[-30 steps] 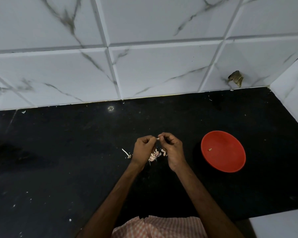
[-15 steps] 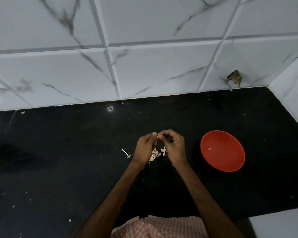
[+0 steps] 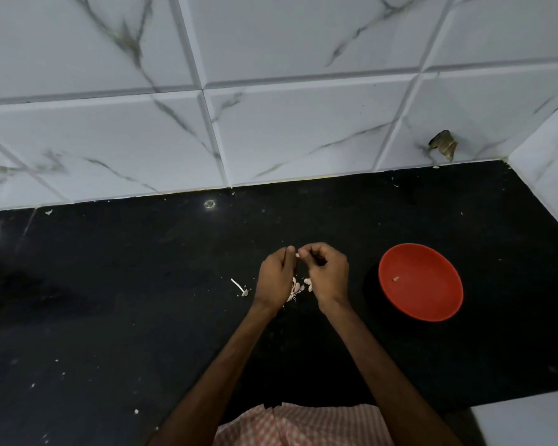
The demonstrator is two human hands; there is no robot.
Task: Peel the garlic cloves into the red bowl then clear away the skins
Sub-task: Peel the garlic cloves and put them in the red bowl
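Since one second ago, both hands have come slightly closer together above the black counter [image 3: 142, 284]. From the head view, the left hand [image 3: 275, 276] and the right hand [image 3: 329, 275] have curled fingers, and both pinch a small white garlic clove [image 3: 297, 255] between their fingertips. Under the hands lies a little heap of garlic skins [image 3: 298, 288], and a thin stem [image 3: 238, 286] lies just to its left. The red bowl [image 3: 438, 300] stands to the right, apart from the hands, with one small piece [image 3: 395, 278] inside.

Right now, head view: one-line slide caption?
Left hand and right hand pinch a garlic clove over loose skins on the black counter, red bowl at right holding one piece.
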